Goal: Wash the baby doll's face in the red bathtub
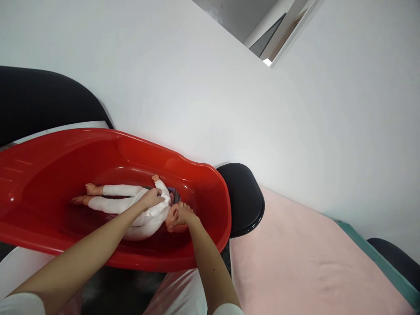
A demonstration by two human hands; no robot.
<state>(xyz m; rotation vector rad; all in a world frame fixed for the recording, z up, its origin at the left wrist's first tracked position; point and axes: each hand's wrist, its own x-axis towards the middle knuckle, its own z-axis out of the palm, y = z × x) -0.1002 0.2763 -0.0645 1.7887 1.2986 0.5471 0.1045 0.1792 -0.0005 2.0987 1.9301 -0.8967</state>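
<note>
One head view, looking down at two bare arms reaching into a red tub [203, 175]. The tub is long and oval, tilted across the lower left of the picture, its rounded end pointing right. One doll [144, 218] lies inside on the tub floor, dressed in a white suit, head toward the rounded end, two bare feet pointing left toward the wider end.

The left hand [152, 197] lies on the doll's chest, fingers curled down over the white cloth and pressing it; whether it pinches the cloth cannot be told. The right hand [183, 215] cups the doll's head, fingers wrapped around it. One doll arm [160, 183] sticks up toward the far wall of the tub, near it.

Open room: the tub's left half, beyond the doll's feet, is bare red plastic. The doll's head sits close to the rounded end, with little space there. The near rim runs just below both forearms.

One black seat [244, 199] touches the rounded end of the tub on the right. One pink cloth [295, 262] spreads to the right of that seat, with one teal edge [370, 249] along its far side. One dark curved shape [39, 100] stands behind the tub at left. A white wall [197, 78] fills the upper picture.
</note>
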